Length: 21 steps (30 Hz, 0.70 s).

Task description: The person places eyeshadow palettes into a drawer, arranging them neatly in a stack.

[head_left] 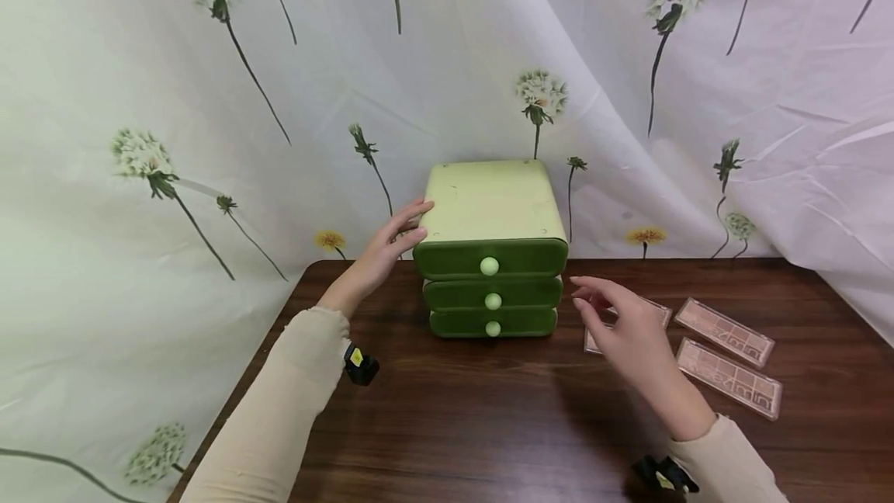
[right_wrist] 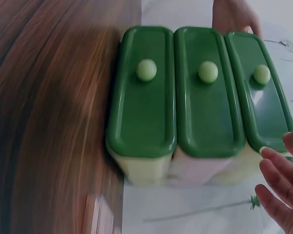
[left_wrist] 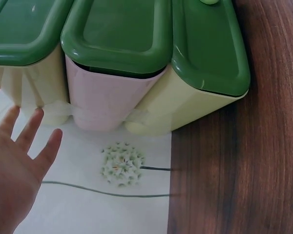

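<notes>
- Head view: drawer box near centre — pale-yellow top, three dark-green fronts, round knobs.
- Left hand, spread, touches its nine-o'clock side.
- Right hand — loosely parted — hovers at its four o'clock.

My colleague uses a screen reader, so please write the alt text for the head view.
A green three-drawer cabinet with round knobs stands on a dark wooden table before dandelion-printed cloth. A person's left hand is at the cabinet's upper left edge; their empty right hand hovers beside it, partly hiding some flat palettes.
</notes>
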{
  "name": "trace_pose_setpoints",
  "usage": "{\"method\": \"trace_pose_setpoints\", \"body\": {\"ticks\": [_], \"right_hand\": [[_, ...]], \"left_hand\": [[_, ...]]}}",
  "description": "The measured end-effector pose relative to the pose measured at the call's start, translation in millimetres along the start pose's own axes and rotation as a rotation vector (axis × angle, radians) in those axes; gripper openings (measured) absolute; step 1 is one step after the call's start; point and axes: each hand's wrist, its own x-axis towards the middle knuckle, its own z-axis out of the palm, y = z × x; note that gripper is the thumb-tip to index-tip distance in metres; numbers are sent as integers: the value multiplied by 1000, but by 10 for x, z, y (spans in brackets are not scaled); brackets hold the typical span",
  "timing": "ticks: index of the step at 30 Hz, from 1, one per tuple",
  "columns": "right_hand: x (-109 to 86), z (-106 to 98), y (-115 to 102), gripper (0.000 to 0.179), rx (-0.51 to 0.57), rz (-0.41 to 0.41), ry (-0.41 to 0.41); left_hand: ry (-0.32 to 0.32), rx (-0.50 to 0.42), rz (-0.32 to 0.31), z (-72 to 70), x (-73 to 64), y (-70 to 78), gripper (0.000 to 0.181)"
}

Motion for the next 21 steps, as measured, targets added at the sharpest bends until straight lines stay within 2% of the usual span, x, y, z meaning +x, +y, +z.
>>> {"method": "trace_pose_setpoints", "body": {"ticks": [8, 15, 21], "right_hand": [[157, 310, -161, 33, 164, -11, 10], [265, 528, -306, 32, 333, 57, -20], [349, 687, -368, 31, 411, 70, 9]], "left_hand": [[4, -10, -10, -2, -3, -16, 50], [2, -12, -34, -18, 5, -33, 49], [12, -9, -21, -17, 16, -55, 50]]}}
